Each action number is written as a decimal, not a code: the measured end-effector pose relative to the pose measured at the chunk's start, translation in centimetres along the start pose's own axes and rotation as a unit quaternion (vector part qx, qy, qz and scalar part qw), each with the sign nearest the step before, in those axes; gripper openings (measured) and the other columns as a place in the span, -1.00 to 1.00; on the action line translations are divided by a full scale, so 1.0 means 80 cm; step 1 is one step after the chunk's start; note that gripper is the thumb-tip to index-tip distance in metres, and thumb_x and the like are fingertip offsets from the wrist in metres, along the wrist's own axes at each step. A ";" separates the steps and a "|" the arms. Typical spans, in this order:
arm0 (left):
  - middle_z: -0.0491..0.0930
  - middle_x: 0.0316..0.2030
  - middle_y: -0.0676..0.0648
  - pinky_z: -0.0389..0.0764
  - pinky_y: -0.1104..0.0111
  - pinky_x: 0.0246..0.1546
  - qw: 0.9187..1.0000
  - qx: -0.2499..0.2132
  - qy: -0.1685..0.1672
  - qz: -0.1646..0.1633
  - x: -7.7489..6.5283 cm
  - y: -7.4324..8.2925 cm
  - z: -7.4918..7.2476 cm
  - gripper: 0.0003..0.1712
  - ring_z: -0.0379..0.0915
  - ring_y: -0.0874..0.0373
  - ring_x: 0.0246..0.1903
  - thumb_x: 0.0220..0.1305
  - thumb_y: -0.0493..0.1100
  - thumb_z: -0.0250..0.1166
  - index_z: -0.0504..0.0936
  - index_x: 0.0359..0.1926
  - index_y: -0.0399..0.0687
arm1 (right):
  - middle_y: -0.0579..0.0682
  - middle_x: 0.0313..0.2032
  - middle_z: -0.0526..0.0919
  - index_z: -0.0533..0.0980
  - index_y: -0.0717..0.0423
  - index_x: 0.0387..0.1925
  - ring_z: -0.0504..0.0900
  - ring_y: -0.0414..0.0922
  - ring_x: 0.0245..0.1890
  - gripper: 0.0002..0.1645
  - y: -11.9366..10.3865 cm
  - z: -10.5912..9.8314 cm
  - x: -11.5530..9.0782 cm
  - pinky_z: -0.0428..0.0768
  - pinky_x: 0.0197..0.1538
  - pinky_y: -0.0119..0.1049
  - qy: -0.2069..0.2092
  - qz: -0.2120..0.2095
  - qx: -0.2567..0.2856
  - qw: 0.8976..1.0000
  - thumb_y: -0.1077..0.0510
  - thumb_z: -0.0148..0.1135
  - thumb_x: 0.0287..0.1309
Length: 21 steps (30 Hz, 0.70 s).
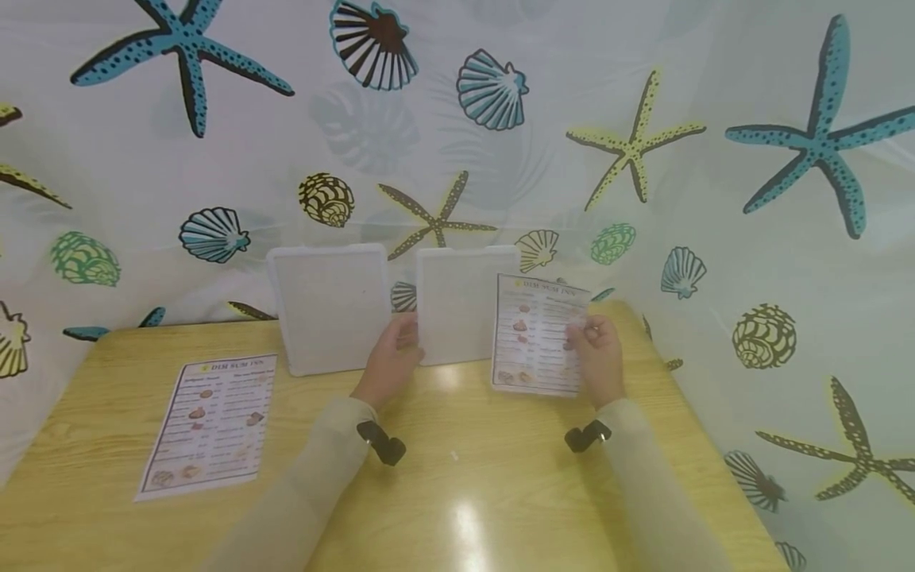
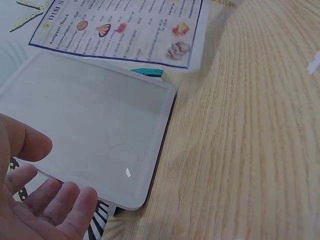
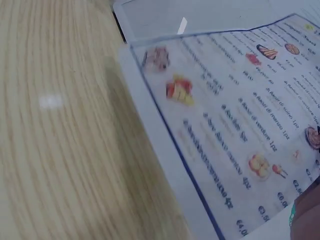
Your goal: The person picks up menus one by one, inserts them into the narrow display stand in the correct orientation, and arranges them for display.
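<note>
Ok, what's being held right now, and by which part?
The right hand pinches a menu sheet by its right edge, about midway down. The left hand, at the left edge of the right white board, grips nothing.

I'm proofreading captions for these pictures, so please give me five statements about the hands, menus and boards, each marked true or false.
1. The right hand holds a Dim Sum Inn menu. True.
2. A second menu lies on the wooden table. True.
3. The left hand grips that second menu. False: it is at the left edge of the right white-framed board, holding no menu.
4. The left white-framed board lies face down. False: it stands up, as does the right one.
5. Starfish and seashells pattern the backdrop. True.
</note>
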<state>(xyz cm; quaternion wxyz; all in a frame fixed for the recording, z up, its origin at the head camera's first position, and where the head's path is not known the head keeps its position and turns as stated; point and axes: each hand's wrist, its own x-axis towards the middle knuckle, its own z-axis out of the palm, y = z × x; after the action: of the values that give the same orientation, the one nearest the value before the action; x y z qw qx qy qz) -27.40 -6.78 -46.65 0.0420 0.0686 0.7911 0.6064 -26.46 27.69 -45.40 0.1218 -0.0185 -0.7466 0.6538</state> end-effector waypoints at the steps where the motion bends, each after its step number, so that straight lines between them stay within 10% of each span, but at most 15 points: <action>1: 0.24 0.50 -0.17 0.28 -0.11 0.47 1.000 -0.001 0.000 0.001 0.000 0.000 0.000 -0.27 0.21 -0.16 0.46 0.47 -0.24 0.13 0.14 0.59 -0.02 | -0.05 -0.17 0.74 0.40 -0.01 0.06 0.69 -0.19 -0.28 -0.77 0.001 0.001 -0.001 0.69 -0.23 -0.37 -0.004 0.000 0.000 1.000 0.06 0.18 0.50; 9: 0.28 0.48 -0.18 0.28 -0.12 0.46 1.000 0.002 0.003 0.007 0.000 0.000 0.001 -0.29 0.23 -0.19 0.45 0.47 -0.26 0.14 0.19 0.57 -0.02 | 0.07 -0.10 0.67 0.55 0.09 0.10 0.59 -0.05 -0.06 -0.63 0.016 0.001 -0.005 0.49 0.20 -0.14 -0.032 0.001 -0.029 0.999 -0.05 0.24 0.45; 21: 0.28 0.48 -0.22 0.28 -0.14 0.46 1.000 -0.002 0.002 0.006 -0.002 0.002 0.000 -0.29 0.20 -0.23 0.46 0.46 -0.26 0.14 0.19 0.56 -0.07 | -0.03 -0.30 0.71 0.63 0.14 -0.16 0.60 -0.10 -0.14 -0.66 0.017 -0.008 -0.002 0.54 0.02 -0.25 0.013 -0.017 -0.039 0.999 -0.08 0.34 0.37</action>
<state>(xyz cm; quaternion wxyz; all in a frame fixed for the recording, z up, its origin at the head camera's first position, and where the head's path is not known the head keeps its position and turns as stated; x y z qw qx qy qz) -27.23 -6.74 -46.50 0.0365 0.0723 0.7898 0.6080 -26.34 28.50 -46.67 0.1417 -0.0187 -0.7698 0.6220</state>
